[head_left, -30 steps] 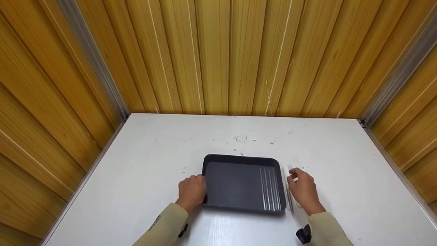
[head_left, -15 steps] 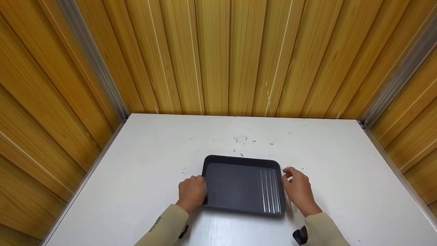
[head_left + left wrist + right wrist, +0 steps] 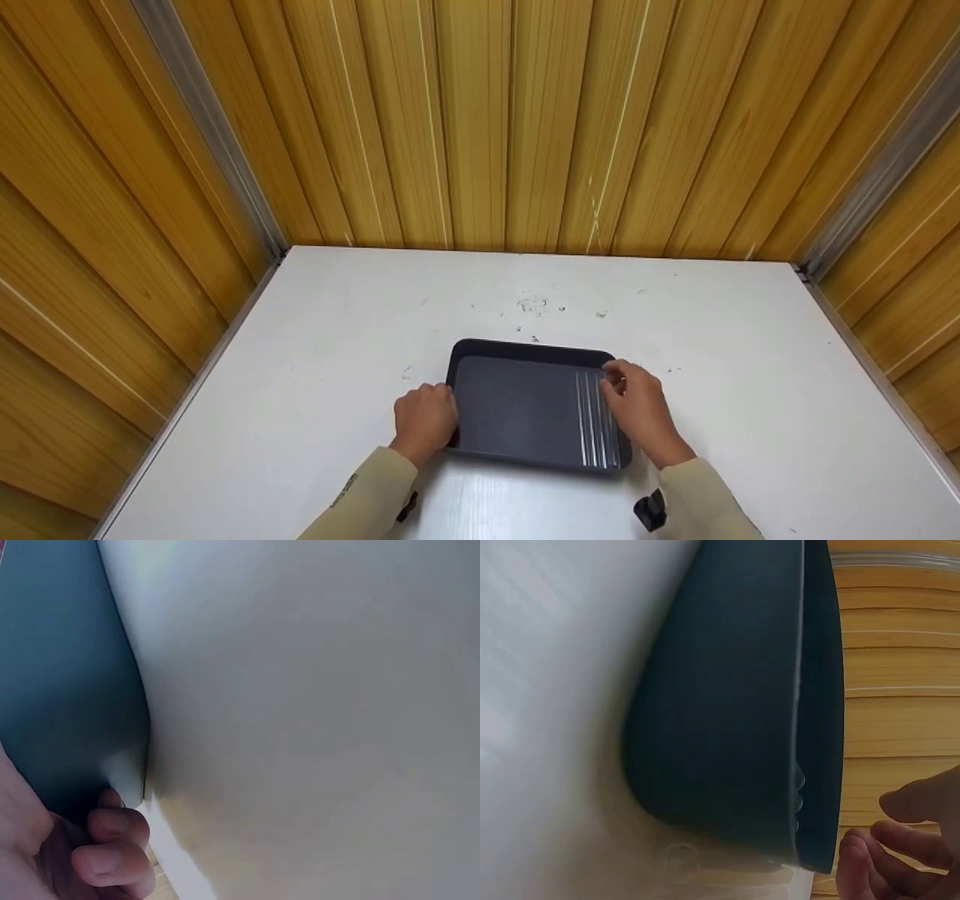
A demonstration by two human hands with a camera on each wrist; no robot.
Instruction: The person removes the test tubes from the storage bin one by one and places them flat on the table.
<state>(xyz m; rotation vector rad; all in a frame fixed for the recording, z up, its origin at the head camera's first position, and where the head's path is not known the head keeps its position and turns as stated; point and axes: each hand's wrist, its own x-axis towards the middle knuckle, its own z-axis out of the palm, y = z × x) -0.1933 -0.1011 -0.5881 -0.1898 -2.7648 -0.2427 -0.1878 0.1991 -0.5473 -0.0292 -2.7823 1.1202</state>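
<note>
A dark grey rectangular tray (image 3: 517,405) sits on the white table, with several clear tubes (image 3: 592,420) side by side along its right end. My left hand (image 3: 425,417) grips the tray's left wall; its curled fingertips (image 3: 112,862) show beside the tray (image 3: 67,675) in the left wrist view. Over the tray's right rim is my right hand (image 3: 637,401), thumb and fingers bent toward each other. The right wrist view shows this hand (image 3: 911,847) beside the rim. Whether it pinches a clear tube I cannot tell.
A clear round outline (image 3: 681,862) shows on the table just outside the tray's right side. Dark scuff marks (image 3: 534,306) dot the white tabletop (image 3: 360,330) behind the tray. Yellow wood-look panels (image 3: 480,127) wall in the back and both sides.
My right hand has moved left, from beside the clear tubes on the table to over the tray's right rim. My left hand and the tray stay in place.
</note>
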